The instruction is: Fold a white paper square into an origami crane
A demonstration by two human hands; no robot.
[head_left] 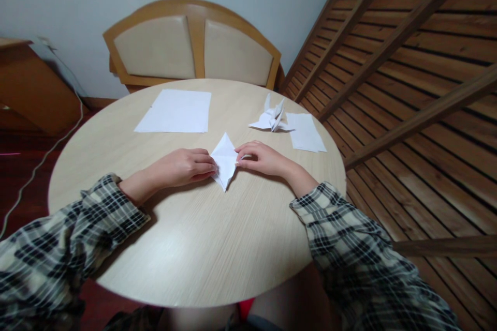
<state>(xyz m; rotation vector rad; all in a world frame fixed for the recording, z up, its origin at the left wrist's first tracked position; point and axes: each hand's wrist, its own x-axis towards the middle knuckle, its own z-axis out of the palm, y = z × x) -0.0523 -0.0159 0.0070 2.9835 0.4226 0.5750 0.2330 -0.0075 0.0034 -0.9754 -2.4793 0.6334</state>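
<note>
A small piece of folded white paper [224, 158], shaped like a diamond, lies on the round table between my two hands. My left hand [186, 166] rests at its left corner, with the fingers together and closed on that edge. At the right corner my right hand [263, 158] pinches the paper's edge between thumb and forefinger. A raised flap shows near the right fingertips. The left fingertips partly cover the paper's left side.
White sheets [176, 111] lie at the back left of the pale wooden table [209, 248]. Folded paper cranes [273, 118] stand at the back right, beside smaller white paper pieces [306, 133]. A wooden headboard [196, 10] is behind, and a slatted wooden wall [419, 88] slopes on the right.
</note>
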